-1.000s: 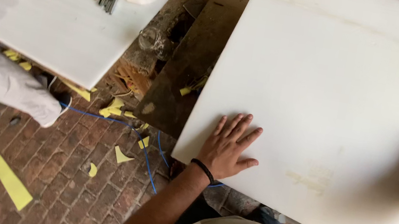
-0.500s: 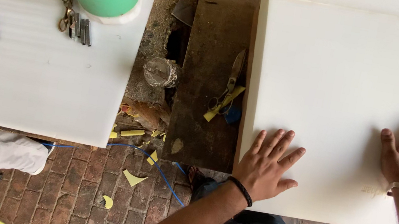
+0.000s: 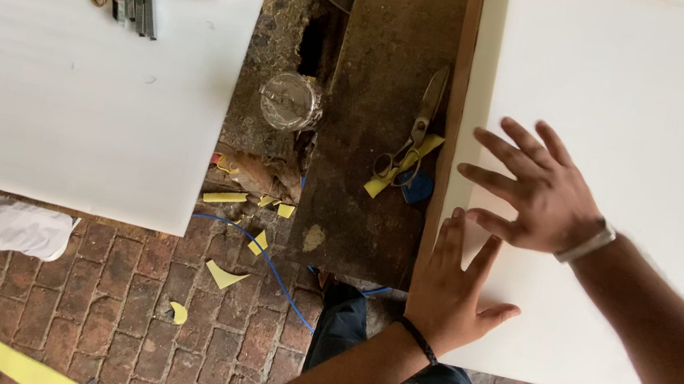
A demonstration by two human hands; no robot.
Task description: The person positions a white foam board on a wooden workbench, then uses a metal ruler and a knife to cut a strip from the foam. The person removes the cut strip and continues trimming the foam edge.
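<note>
While both hands point(image 3: 480, 252) press, white board point(image 3: 648, 132) lies flat.

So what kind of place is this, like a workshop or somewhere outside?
Probably an informal craft or upholstery workshop, perhaps outdoors. The floor is worn brick littered with yellow offcuts, scissors lie on a rough wooden plank, and both hands rest on a large white foam sheet.

- Bare forearms, no sleeves reaching them.
- Left hand point(image 3: 448, 291): thin black band at the wrist.
- Right hand point(image 3: 543, 196): pale silvery wristband.
- Light ribbed top, dark blue trousers.
</note>
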